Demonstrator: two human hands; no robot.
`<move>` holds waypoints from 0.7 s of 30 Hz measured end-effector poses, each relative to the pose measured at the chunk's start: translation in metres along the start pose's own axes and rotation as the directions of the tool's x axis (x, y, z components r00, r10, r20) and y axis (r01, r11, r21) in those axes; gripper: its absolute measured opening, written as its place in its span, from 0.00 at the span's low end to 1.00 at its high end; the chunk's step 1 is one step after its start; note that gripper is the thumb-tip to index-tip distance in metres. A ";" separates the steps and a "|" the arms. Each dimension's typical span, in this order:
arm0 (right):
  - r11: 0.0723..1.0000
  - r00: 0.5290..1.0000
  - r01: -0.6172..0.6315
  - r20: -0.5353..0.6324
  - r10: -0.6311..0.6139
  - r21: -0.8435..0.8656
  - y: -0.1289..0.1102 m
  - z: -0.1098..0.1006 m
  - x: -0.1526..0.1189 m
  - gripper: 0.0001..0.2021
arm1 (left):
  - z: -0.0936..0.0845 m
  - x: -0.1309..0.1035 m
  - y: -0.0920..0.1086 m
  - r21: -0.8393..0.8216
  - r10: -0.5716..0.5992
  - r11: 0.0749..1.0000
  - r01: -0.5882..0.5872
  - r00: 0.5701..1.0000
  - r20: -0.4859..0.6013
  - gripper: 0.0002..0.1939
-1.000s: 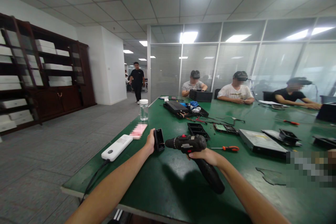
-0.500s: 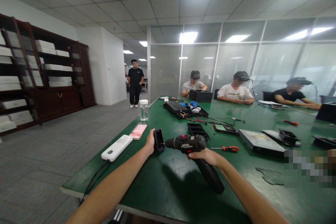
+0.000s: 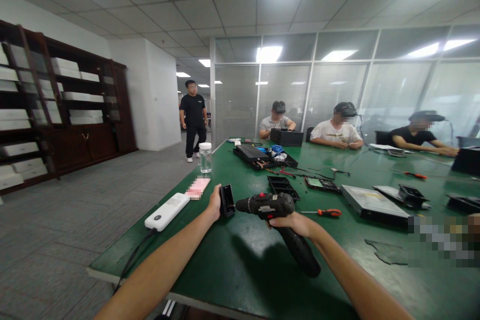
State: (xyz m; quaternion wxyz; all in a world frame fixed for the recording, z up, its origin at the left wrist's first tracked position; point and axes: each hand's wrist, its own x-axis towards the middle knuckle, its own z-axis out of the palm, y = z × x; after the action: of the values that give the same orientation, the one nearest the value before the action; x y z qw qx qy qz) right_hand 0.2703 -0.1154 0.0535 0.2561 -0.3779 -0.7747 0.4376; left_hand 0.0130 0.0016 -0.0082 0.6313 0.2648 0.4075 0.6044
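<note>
My right hand [image 3: 290,223] is wrapped round the grip of a black cordless drill [image 3: 268,204], whose chuck points left. My left hand [image 3: 214,204] grips a small black plastic box [image 3: 226,201] by its left side, its open face turned towards the drill. The drill's tip reaches the box's opening; whether the bit touches a screw inside is too small to tell. Beyond the drill lies a black compartmented tray [image 3: 284,187]. Just right of the drill, an orange-and-black screwdriver [image 3: 329,212] lies on the green table [image 3: 195,265].
Left of my arm lie a white power bank [image 3: 167,211] with a cable and a pink blurred item [image 3: 198,188]. Behind them stands a clear jar [image 3: 205,158]. A silver disc drive [image 3: 373,206] and dismantled parts lie to the right. Several people sit across the table; another person [image 3: 194,117] walks behind.
Both hands, the drill and the black box hold practically the same position. The person in the background has walked closer.
</note>
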 end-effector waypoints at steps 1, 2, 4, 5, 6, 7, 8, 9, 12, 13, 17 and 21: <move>1.000 1.000 0.000 -0.003 0.000 -0.003 0.000 0.000 0.000 0.15 | 0.000 -0.001 0.000 -0.003 0.005 1.000 -0.005 1.000 0.003 0.17; 1.000 1.000 -0.001 -0.007 0.001 -0.006 0.000 0.000 0.000 0.15 | 0.001 -0.001 0.001 -0.007 0.009 1.000 -0.009 1.000 0.006 0.17; 1.000 1.000 -0.003 -0.011 0.003 -0.007 -0.001 0.000 0.000 0.15 | 0.002 -0.003 0.001 -0.015 0.007 1.000 -0.007 1.000 0.005 0.17; 1.000 1.000 0.000 -0.010 0.000 -0.006 0.000 0.001 0.000 0.15 | 0.003 -0.004 0.002 -0.014 0.003 1.000 -0.003 1.000 0.002 0.17; 1.000 1.000 0.005 -0.004 -0.005 0.000 0.000 0.001 0.000 0.15 | 0.003 -0.005 0.002 -0.011 -0.001 1.000 0.001 1.000 -0.001 0.17; 1.000 1.000 0.012 0.008 -0.012 0.012 0.000 0.001 0.000 0.15 | 0.003 -0.005 0.002 -0.006 -0.001 1.000 0.001 1.000 -0.004 0.17; 0.999 1.000 0.021 0.022 -0.022 0.029 0.001 0.001 0.000 0.15 | 0.003 -0.005 0.002 -0.001 0.001 1.000 -0.001 1.000 -0.006 0.17; 0.998 0.999 0.031 0.040 -0.033 0.049 0.002 0.001 0.001 0.15 | 0.003 -0.005 0.002 0.005 0.005 1.000 -0.005 1.000 -0.006 0.17; 0.993 0.994 0.047 0.093 -0.058 0.112 0.003 0.001 0.001 0.17 | 0.003 -0.004 0.002 0.019 0.014 1.000 -0.014 1.000 -0.002 0.17; 0.990 0.992 0.049 0.106 -0.063 0.129 0.003 0.002 0.001 0.18 | 0.002 -0.004 0.001 0.023 0.012 1.000 -0.012 1.000 0.001 0.17; 0.984 0.987 0.016 0.154 -0.044 0.179 0.002 0.003 0.000 0.19 | 0.001 -0.001 0.000 0.027 0.026 0.999 -0.026 1.000 0.007 0.17; 0.978 0.982 -0.024 0.191 -0.016 0.206 0.000 0.006 -0.001 0.17 | 0.001 0.000 0.000 -0.020 0.011 1.000 -0.012 1.000 -0.023 0.15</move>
State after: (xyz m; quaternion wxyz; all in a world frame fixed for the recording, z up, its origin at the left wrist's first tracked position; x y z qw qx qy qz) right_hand 0.2666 -0.1185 0.0503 0.2177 -0.3068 -0.7450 0.5509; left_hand 0.0135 0.0019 -0.0077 0.6257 0.2537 0.4071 0.6151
